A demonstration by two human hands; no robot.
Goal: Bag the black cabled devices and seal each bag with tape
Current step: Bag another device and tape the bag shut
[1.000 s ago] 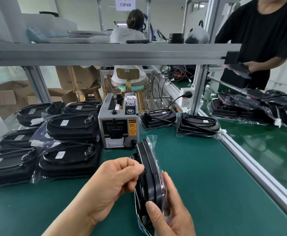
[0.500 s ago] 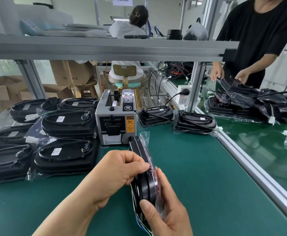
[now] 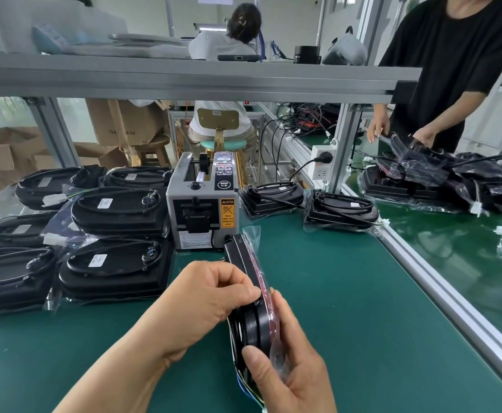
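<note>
Lying in clear bags, black devices [image 3: 115, 210] with coiled cables are stacked to the left of the left hand [image 3: 211, 296]. Its curled fingers pinch the upper edge of a black cabled device [image 3: 255, 326], held on edge over the green table [image 3: 363, 308] inside a clear bag [image 3: 252, 238]. The right hand [image 3: 288, 380] grips the near end, thumb on the rim. Just beyond the hands stands a tape dispenser [image 3: 202, 210], and further right lie two more bagged devices [image 3: 342, 208].

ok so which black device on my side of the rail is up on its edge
The bagged device held between the left hand and right hand, before the tape dispenser: it stands on edge, the rest here lie flat.
</note>
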